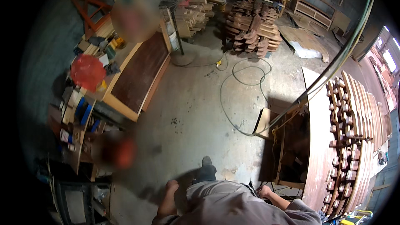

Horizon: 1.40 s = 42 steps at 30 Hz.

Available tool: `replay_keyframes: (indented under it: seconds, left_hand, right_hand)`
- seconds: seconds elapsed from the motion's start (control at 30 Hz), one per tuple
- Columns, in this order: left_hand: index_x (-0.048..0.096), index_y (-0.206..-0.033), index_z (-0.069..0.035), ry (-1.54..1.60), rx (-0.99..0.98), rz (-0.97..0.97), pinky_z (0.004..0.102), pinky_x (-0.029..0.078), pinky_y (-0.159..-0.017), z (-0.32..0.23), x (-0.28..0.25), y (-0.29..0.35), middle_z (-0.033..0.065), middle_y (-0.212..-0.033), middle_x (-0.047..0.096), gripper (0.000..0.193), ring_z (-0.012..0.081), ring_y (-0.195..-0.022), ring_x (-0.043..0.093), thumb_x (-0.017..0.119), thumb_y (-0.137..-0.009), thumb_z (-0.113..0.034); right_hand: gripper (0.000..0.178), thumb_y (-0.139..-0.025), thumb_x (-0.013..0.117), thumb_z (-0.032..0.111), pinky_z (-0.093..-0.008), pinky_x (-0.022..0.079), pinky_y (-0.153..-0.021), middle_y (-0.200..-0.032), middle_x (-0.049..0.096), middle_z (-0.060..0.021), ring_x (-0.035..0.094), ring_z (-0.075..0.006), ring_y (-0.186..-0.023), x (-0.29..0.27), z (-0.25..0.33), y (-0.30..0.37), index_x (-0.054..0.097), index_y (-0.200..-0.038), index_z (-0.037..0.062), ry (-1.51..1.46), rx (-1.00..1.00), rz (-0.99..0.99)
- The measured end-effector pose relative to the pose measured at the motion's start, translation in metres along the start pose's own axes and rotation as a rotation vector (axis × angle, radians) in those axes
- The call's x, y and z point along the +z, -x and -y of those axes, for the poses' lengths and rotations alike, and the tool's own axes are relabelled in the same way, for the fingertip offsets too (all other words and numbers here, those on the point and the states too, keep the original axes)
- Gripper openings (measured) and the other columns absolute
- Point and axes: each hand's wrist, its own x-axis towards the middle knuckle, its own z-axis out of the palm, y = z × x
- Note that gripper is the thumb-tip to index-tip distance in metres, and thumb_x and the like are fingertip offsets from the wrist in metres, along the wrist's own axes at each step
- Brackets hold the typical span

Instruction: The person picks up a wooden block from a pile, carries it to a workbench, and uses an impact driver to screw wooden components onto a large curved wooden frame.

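Observation:
My left hand (pixel 171 185) hangs beside my body over the concrete floor, apart from any object. Its back faces up and hides the fingers, so its grip does not show. Close to my right side, my right hand (pixel 263 191) has its fingers curled in. Whatever it may hold is too small and dark to make out. A dark open-sided wooden cabinet (pixel 281 141) stands just ahead and right of that hand. One of my shoes (pixel 206 161) shows on the floor in front of my grey shirt (pixel 225 202).
A cluttered bench with a red bag (pixel 88 73) and a brown panel (pixel 139 73) lines the left. Ahead, a hose (pixel 233 68) loops across the floor before stacked shaped wood (pixel 254 29). Many slatted wooden pieces (pixel 350 137) fill a table at right, beneath hanging cables (pixel 333 66).

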Motion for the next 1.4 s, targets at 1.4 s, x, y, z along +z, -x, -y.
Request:
replay_keyframes:
  seconds: [1.4]
  left_hand:
    - [0.068, -0.094, -0.008, 0.16, 0.59, 0.071, 0.0365, 0.048, -0.088, -1.047, -0.306, -0.504, 0.0162, -0.098, 0.066, 0.027, 0.03, -0.099, 0.062, 0.056, -0.071, -0.004]
  right_hand:
    - [0.034, -0.07, 0.056, 0.005, -0.0276, 0.054, -0.073, -0.092, 0.07, -0.0124, 0.068, -0.0163, -0.085, -0.788, -0.221, -0.482, 0.067, -0.102, 0.0022, -0.53, 0.189, -0.487]
